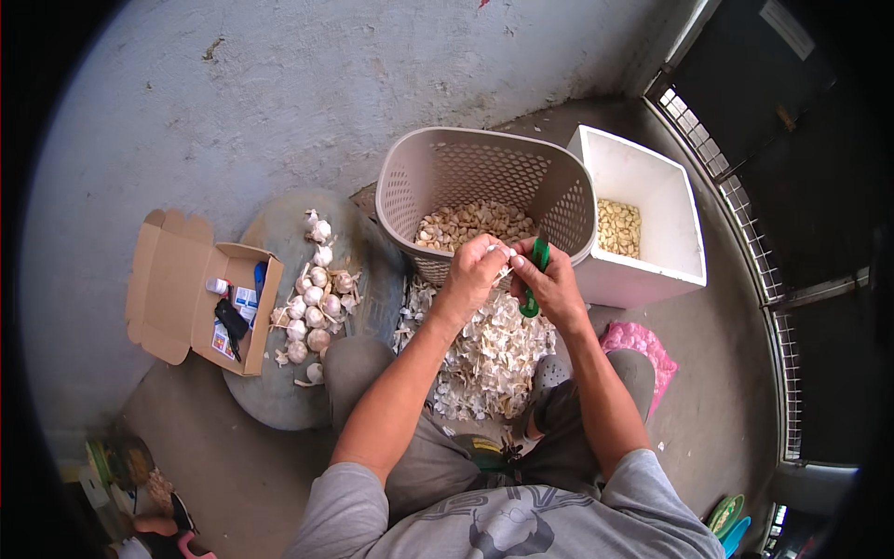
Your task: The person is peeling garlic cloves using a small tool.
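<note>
Closed in a pinch, the fingers of the left hand (477,272) grip a small whitish garlic piece (504,253) in front of the basket, while the right hand (555,287) meets it there, its fingers curled on a green plastic tool (540,252) whose working end I cannot make out. Just below lies a loose, papery heap of garlic skins (489,359) between the knees. To the left, a low round counter (374,270) with a worn, smooth top carries plump, dry-stemmed garlic bulbs (317,303) and an open corrugated cardboard box (174,279) overhanging its curved edge. At right sits a pink mesh bag (652,352). Beyond the hands, the rigid lattice basket (494,168) has a rounded rim and cream cloves (470,222) inside; touching or just beside it, a square-edged white foam box (643,282) holds pale yellow cloves (616,228). Grey floor (722,373) gives room rightward, toward the barred gate (759,242); a rough plaster wall (307,102) bounds the far side.
</note>
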A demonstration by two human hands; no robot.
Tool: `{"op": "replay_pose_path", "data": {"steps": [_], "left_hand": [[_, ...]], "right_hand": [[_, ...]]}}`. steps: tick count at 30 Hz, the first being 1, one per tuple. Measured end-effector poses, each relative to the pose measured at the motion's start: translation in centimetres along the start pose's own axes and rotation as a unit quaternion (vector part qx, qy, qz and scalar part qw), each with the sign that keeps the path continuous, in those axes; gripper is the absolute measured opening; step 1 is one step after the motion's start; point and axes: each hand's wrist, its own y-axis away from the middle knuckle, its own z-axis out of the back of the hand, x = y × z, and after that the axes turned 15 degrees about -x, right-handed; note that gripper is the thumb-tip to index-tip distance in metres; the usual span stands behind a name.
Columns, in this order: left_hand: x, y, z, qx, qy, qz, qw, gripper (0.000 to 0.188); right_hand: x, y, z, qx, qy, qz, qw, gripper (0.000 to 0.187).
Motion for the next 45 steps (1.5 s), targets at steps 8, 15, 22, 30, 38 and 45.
{"op": "replay_pose_path", "data": {"steps": [8, 15, 22, 30, 38, 45], "left_hand": [[-0.9, 0.4, -0.1, 0.059, 0.162, 0.102, 0.98, 0.015], [-2.0, 1.0, -0.2, 0.064, -0.235, -0.137, 0.96, 0.023], [-0.7, 0.9, -1.3, 0.113, -0.166, -0.12, 0.972, 0.022], [-0.5, 0.0, -1.4, -0.049, 0.012, -0.001, 0.999, 0.054], [-0.9, -1.1, 0.4, -0.091, 0.141, 0.088, 0.982, 0.065], [-1.1, -0.5, -0.4, -0.078, 0.151, 0.098, 0.981, 0.065]], "right_hand": [[-0.5, -0.6, 1.2, -0.002, -0.173, -0.135, 0.976, 0.027], [3.0, -0.4, 2.6, -0.024, -0.208, -0.102, 0.972, 0.021], [3.2, -1.7, 5.5, 0.061, -0.242, -0.059, 0.966, 0.027], [2.9, 0.1, 0.6, 0.016, 0.14, -0.001, 0.99, 0.02], [3.5, -0.1, 2.4, 0.106, 0.135, 0.001, 0.985, 0.012], [3.8, 0.9, 0.5, 0.062, 0.202, 0.059, 0.976, 0.028]]}}
